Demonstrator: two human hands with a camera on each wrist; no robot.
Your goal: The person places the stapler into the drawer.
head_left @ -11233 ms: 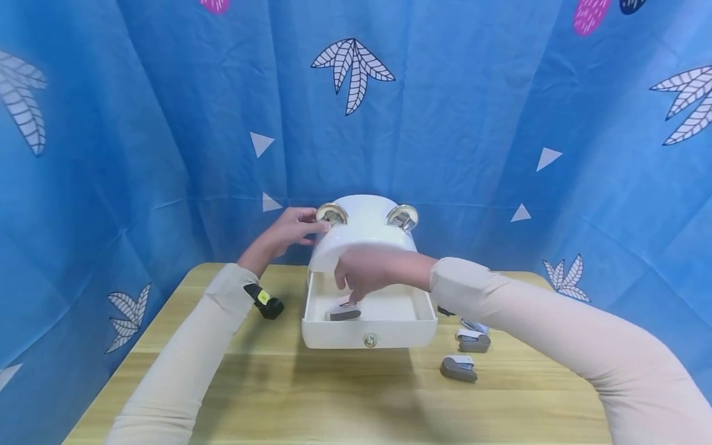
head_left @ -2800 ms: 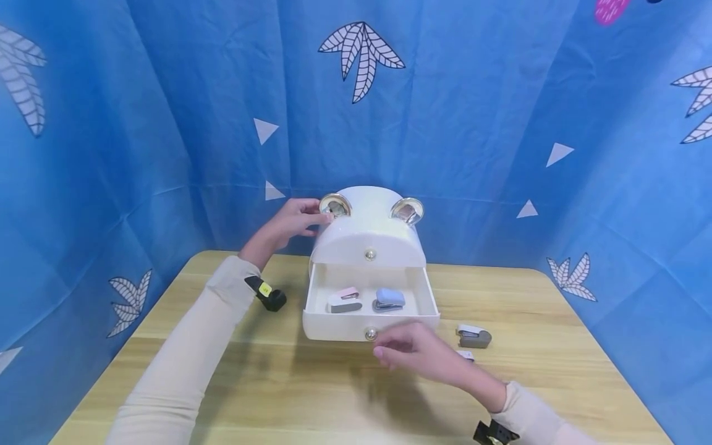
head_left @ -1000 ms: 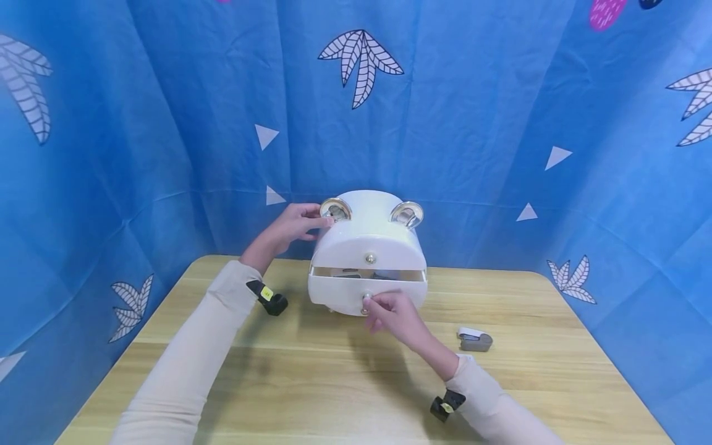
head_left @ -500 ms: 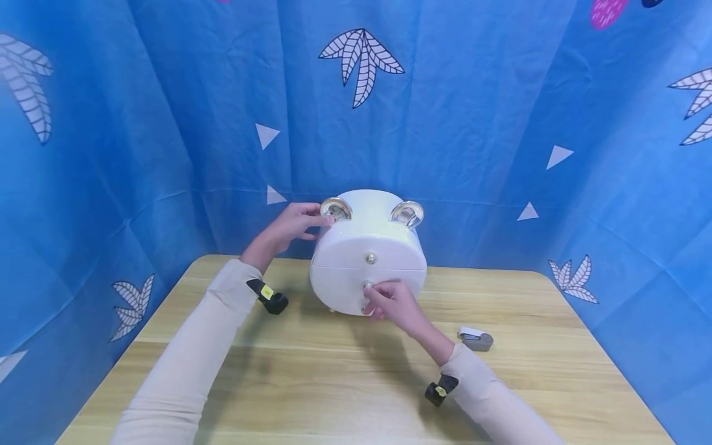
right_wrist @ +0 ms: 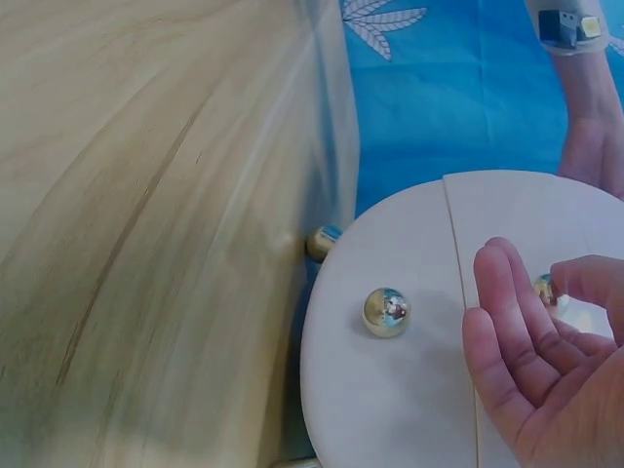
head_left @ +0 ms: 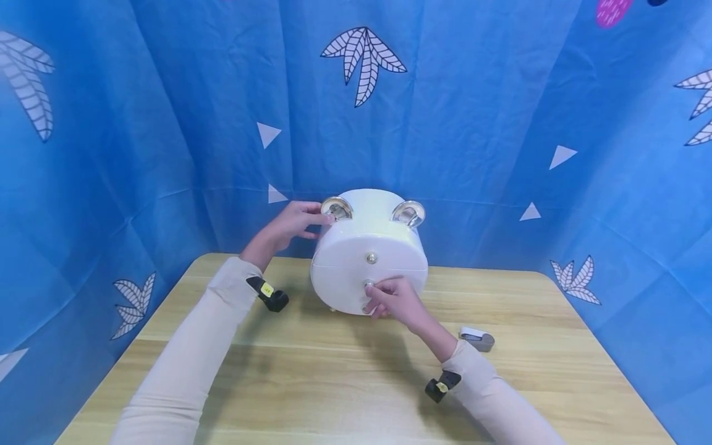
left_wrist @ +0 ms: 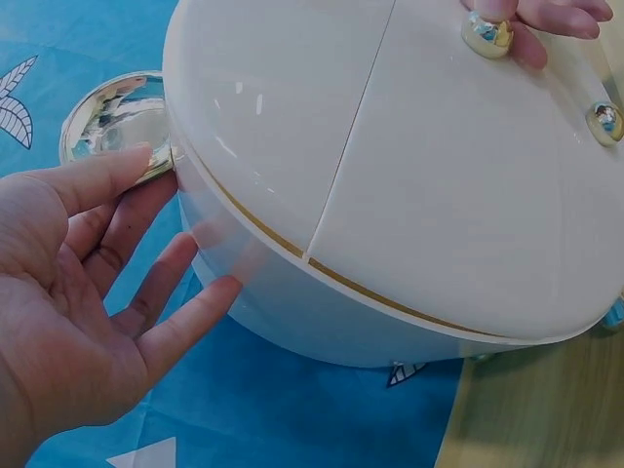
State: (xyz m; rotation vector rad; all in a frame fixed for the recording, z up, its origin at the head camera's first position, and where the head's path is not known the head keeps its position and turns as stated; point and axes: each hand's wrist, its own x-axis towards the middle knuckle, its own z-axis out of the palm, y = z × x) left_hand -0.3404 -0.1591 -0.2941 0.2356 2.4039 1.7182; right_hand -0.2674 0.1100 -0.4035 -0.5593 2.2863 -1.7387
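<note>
The white drawer box (head_left: 350, 293) stands near the tabletop's (head_left: 311, 383) twelve o'clock edge, with the blue curtain (head_left: 356, 142) behind it. Its front, facing six o'clock, is closed flush, so whatever the drawers contain is hidden. The person's right hand (head_left: 400, 304) comes in from five o'clock, its thumb and index drawn together on the middle knob (left_wrist: 486, 37); the other fingers are loosely bent. The top knob (head_left: 371, 258) at twelve o'clock and the bottom knob (right_wrist: 387, 312) at six o'clock are untouched, presumably because only the middle drawer matters here.

At ten o'clock, the left hand (head_left: 292, 224) pinches the golden ear (head_left: 340, 204), thumb in front and index behind, the remaining fingers spread along the box's side. This probably braces the light-looking box against sliding or turning. A grey-and-white stapler (head_left: 478, 340) lies at four o'clock, near the right cuff.
</note>
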